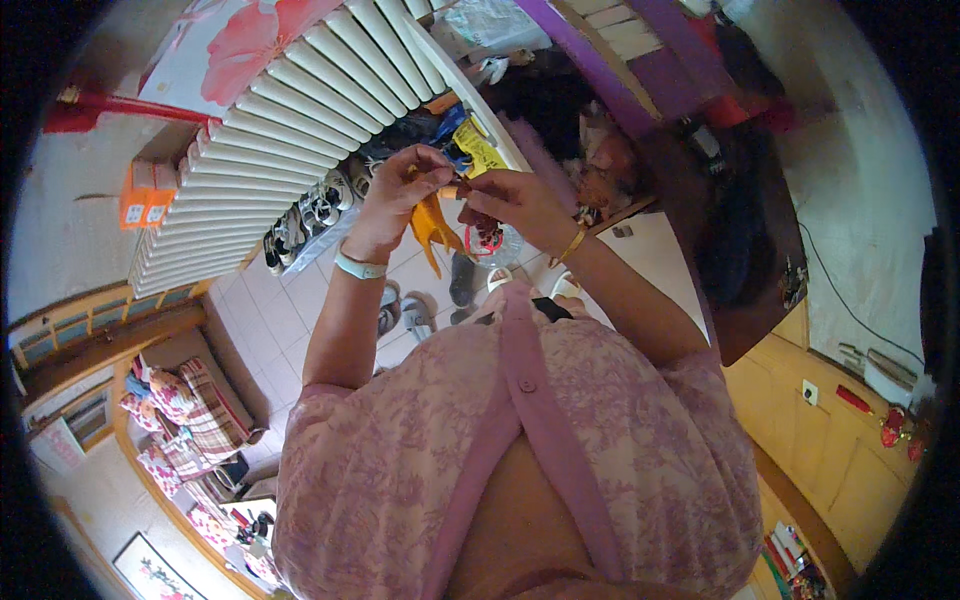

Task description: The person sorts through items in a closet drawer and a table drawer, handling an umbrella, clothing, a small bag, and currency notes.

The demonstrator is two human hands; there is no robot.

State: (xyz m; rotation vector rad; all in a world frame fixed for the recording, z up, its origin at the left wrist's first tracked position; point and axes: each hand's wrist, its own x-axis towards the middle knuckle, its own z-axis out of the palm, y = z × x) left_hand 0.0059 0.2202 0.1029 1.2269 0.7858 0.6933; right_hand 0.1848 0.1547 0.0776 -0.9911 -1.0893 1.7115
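Observation:
My left hand [409, 184], with a pale band on its wrist, is pinched near the fingertips of my right hand [521, 206], which has a yellow bracelet. A small dark thing, too small to name, sits between the fingertips. An orange-yellow piece of limp material [433, 229] hangs below my left hand and seems held in it. Beneath my right fingers hangs a cluster of small dark red pieces [486, 227]; its upper part is hidden by the fingers. Behind the cluster appears a clear round container [501, 247] with a red outline; whether they touch cannot be told.
A white slatted shutter-like door [300, 105] arches across the upper left. Shoes [322, 206] stand on a rack beside it. Grey slippers [415, 315] lie on the tiled floor [277, 322]. A purple-edged shelf [577, 45] and a dark brown surface [750, 262] stand at the right.

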